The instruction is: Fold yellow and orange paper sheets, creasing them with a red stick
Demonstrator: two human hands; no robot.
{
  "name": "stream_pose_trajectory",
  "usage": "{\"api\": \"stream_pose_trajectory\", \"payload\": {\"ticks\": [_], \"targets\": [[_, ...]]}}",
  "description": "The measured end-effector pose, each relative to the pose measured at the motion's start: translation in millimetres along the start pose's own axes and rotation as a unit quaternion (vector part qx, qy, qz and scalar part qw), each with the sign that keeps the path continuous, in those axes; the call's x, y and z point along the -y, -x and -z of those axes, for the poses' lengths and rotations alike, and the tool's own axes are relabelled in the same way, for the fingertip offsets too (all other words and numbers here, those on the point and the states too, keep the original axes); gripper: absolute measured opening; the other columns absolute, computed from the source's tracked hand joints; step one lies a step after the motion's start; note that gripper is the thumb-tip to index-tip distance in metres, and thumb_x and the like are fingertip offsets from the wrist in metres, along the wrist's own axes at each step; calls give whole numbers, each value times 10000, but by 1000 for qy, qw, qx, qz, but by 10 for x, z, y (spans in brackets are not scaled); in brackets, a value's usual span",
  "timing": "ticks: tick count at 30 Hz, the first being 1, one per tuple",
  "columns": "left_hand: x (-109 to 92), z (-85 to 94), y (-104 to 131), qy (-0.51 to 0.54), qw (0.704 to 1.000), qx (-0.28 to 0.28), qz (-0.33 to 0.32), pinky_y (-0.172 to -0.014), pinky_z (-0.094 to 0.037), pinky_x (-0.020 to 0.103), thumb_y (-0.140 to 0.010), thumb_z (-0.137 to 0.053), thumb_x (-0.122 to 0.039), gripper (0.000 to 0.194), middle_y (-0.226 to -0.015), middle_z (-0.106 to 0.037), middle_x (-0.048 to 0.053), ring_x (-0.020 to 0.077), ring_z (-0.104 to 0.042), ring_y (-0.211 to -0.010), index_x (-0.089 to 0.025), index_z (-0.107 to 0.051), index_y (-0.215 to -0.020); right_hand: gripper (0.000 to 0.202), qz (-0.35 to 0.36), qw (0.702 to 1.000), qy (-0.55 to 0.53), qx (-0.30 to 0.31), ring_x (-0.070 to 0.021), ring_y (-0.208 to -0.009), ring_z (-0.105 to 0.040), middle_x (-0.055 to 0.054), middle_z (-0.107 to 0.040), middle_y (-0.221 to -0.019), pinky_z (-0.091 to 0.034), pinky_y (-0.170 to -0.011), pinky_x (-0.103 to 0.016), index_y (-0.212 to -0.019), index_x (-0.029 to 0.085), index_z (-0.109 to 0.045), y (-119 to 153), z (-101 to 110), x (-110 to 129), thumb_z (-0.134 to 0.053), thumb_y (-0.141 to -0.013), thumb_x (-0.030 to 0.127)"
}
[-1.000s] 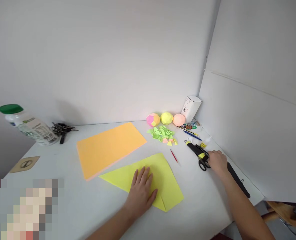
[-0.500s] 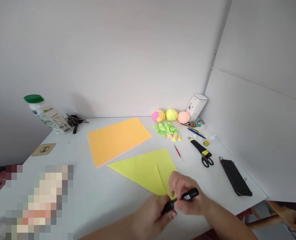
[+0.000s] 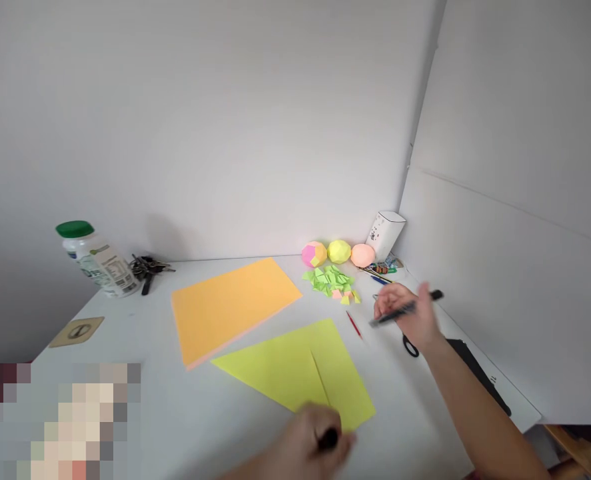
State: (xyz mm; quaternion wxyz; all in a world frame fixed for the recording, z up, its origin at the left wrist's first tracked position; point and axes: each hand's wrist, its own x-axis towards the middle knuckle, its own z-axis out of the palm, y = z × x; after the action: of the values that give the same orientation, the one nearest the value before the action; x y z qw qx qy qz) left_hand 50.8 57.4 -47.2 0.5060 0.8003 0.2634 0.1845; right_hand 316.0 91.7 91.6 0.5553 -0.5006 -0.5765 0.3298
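My left hand (image 3: 311, 433) is closed around a short black piece (image 3: 329, 438), probably a marker cap, its round end facing me; motion blurs it. It sits over the lower edge of a yellow-green paper sheet (image 3: 275, 363) that has a folded flap. Raised to the right, my right hand (image 3: 418, 320) grips a long black marker (image 3: 400, 312), pointing left and also blurred. Below and partly behind that hand, a black scissor handle (image 3: 411, 346) shows on the table. A thin red stick (image 3: 354, 325) lies between the paper and the right hand.
An orange paper stack (image 3: 235, 310) lies behind the yellow sheet. Several green paper scraps (image 3: 328, 280) lie before a yellow faceted paper ball (image 3: 339, 252). A green-capped bottle (image 3: 102, 267) and keys (image 3: 148, 270) stand left; a black case (image 3: 480, 377) lies right.
My hands have parted. The right hand has moved up and right with the black marker, while the left stays low with the short black piece. The view has tilted slightly upward.
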Motion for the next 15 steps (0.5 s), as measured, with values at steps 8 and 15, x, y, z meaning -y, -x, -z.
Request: {"api": "stream_pose_trajectory", "payload": {"ticks": [8, 15], "targets": [[414, 148, -300, -302, 932, -147, -134, -508, -295, 278, -881, -410, -232, 266, -597, -561, 20, 156, -503, -540, -196, -476, -626, 443, 43, 933, 341, -112, -203, -789, -652, -74, -667, -865, -535, -664, -320, -1065, 152, -587, -1321, -119, -1049, -417, -916, 533], [709, 108, -398, -414, 864, -193, -212, -438, -281, 258, -805, -452, -177, 207, -510, -538, -26, 125, -512, -426, -215, -436, -602, 327, 64, 835, 544, -60, -213, -1029, -596, -84, -567, -1208, -523, -864, -424, -1202, 158, -542, -2009, -343, -1381, -567, -928, 334]]}}
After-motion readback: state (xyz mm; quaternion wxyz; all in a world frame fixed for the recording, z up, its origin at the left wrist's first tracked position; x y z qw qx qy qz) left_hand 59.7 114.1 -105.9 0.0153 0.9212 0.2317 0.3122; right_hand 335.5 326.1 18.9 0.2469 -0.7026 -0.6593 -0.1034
